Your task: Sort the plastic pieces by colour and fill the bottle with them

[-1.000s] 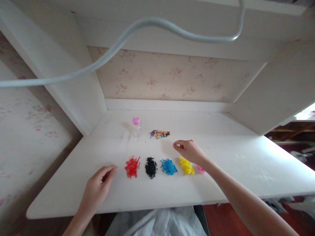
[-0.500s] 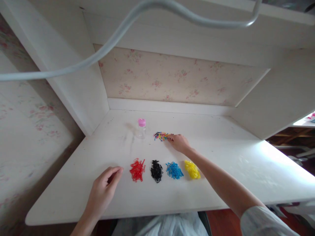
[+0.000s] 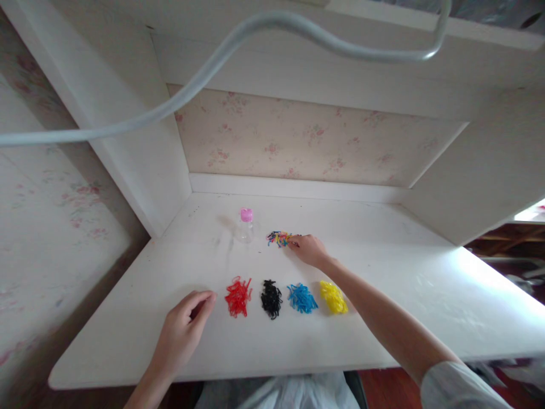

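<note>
My right hand point(image 3: 310, 250) reaches to a small pile of mixed-colour rubber bands point(image 3: 279, 238), its fingertips pinched together at the pile's right side. Which bands are between them is hard to see. My left hand point(image 3: 184, 321) rests at the front left with thumb and fingers closed; anything inside is hidden. Just right of it lies a heap of red rubber bands point(image 3: 238, 297). In a row beyond that come black rubber bands point(image 3: 271, 299), blue rubber bands point(image 3: 302, 298) and yellow rubber bands point(image 3: 334, 297), the yellow heap close by my right forearm.
A clear bottle point(image 3: 246, 232) with a pink cap point(image 3: 246, 215) stands behind the row, left of the mixed pile. All of it is on a white desk point(image 3: 238, 352) with side panels and a back wall. A pale cable point(image 3: 272, 21) crosses high in front.
The view has shifted slightly, so everything sits a little lower. Only small finger movement shows in my right hand at the mixed pile; my left hand keeps its closed pose.
</note>
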Motion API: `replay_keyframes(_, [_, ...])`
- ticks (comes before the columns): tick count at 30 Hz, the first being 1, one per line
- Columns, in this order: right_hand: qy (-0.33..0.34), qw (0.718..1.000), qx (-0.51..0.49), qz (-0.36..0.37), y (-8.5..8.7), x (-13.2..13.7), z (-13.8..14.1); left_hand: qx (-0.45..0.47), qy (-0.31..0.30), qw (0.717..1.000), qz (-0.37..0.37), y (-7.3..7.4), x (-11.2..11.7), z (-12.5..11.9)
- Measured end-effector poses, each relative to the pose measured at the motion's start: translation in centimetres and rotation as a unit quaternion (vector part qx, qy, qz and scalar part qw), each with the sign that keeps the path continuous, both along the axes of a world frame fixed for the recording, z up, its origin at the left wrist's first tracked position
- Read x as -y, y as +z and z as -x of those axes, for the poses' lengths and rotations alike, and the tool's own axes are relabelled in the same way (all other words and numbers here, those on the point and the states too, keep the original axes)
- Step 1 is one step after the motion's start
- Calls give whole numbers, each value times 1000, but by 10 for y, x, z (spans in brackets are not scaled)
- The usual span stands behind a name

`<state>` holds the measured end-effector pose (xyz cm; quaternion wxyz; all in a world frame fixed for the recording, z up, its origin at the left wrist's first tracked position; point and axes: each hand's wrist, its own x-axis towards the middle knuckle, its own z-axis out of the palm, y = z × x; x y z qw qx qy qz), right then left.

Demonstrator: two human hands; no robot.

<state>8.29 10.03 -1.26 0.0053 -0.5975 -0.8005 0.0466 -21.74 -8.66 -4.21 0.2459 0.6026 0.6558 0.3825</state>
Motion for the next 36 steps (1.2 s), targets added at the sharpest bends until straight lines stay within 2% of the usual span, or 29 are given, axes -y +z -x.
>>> replay_keyframes(12, [-18,999,-27,-10,3,6,-10,-17,2,1000,-10,1,-1,0])
replay_keyframes(26, [-21,996,-81,-30,-8,3,-24,-18,-4,1000,-12,1,0,-1])
replay_keyframes(36, [-10,989,-144,-35,-12,3,-33,6,-17,1000,6,-5,-1,0])
